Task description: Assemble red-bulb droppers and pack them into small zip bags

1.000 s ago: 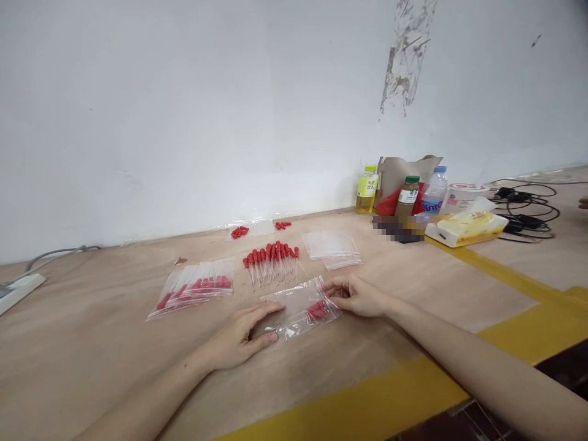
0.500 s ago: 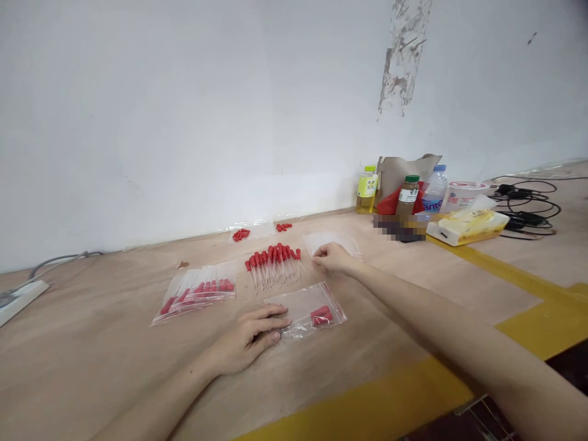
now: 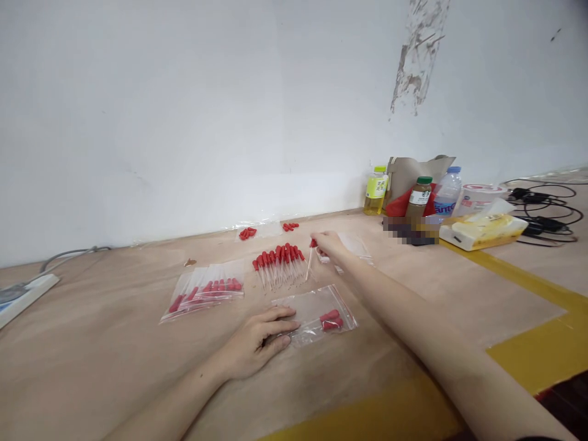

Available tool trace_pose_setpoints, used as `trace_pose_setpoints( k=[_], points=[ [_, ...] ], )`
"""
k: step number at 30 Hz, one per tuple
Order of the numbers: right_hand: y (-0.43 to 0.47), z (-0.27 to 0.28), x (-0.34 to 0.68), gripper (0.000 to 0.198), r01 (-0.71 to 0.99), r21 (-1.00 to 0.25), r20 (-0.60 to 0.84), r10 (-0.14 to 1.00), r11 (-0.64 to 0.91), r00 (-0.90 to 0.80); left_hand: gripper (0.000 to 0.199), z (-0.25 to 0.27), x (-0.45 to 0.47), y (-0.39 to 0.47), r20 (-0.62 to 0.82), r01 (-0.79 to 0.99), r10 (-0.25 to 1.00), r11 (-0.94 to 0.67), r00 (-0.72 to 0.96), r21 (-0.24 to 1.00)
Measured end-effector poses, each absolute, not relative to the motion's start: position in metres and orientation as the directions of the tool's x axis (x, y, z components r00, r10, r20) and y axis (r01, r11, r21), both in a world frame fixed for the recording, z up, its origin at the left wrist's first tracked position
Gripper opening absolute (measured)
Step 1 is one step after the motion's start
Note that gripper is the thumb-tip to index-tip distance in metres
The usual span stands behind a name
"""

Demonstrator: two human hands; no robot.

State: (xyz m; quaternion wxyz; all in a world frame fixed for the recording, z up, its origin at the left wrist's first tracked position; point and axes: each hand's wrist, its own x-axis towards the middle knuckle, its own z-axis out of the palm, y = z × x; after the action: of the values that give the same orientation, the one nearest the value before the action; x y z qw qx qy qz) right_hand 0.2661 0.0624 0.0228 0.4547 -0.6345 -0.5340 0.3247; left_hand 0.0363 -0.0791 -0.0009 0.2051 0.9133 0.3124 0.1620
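Observation:
My left hand (image 3: 264, 340) lies with its fingers apart, their tips resting on the left end of a clear zip bag (image 3: 303, 303). Red rubber bulbs (image 3: 331, 320) show at the bag's right end. My right hand (image 3: 329, 243) pinches a dropper (image 3: 310, 264) by its red bulb, the thin clear stem hanging down. Just left of it is a row of several red-bulbed droppers (image 3: 280, 262) on the brown paper. Flat zip bags (image 3: 357, 248) lie beyond my right hand, which partly hides them.
Filled bags with red-bulbed droppers (image 3: 206, 291) overlap at the left. Loose red bulbs (image 3: 247, 234) lie near the wall. Bottles (image 3: 419, 197), a tissue pack (image 3: 482, 229) and black cables (image 3: 546, 214) occupy the right back. A power strip (image 3: 27, 297) sits far left.
My right hand has closed on a dropper at the right of the row and lifted its bulb end. My left hand stays on the bag. The view has shifted slightly.

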Motion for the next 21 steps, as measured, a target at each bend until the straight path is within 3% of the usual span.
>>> trace_pose_setpoints(
  k=[5, 10, 16, 21],
  points=[
    [0.015, 0.028, 0.314, 0.012, 0.192, -0.974, 0.168, 0.95, 0.119, 0.262, 0.032, -0.003, 0.036, -0.077, 0.185, 0.5, 0.635, -0.728, 0.75, 0.469],
    [-0.024, -0.001, 0.344, 0.01, -0.042, -0.984, 0.149, 0.935, 0.171, 0.322, 0.032, -0.003, 0.036, -0.077, 0.169, 0.528, 0.649, -0.721, 0.742, 0.448],
    [-0.031, -0.021, 0.336, 0.002, -0.248, -0.963, 0.029, 0.951, 0.109, 0.307, 0.031, -0.002, 0.036, -0.078, 0.174, 0.527, 0.649, -0.721, 0.74, 0.45],
    [-0.043, -0.019, 0.328, 0.006, -0.385, -0.92, -0.122, 0.987, -0.074, 0.103, 0.035, -0.003, 0.036, -0.078, 0.179, 0.536, 0.652, -0.724, 0.737, 0.433]
  ],
)
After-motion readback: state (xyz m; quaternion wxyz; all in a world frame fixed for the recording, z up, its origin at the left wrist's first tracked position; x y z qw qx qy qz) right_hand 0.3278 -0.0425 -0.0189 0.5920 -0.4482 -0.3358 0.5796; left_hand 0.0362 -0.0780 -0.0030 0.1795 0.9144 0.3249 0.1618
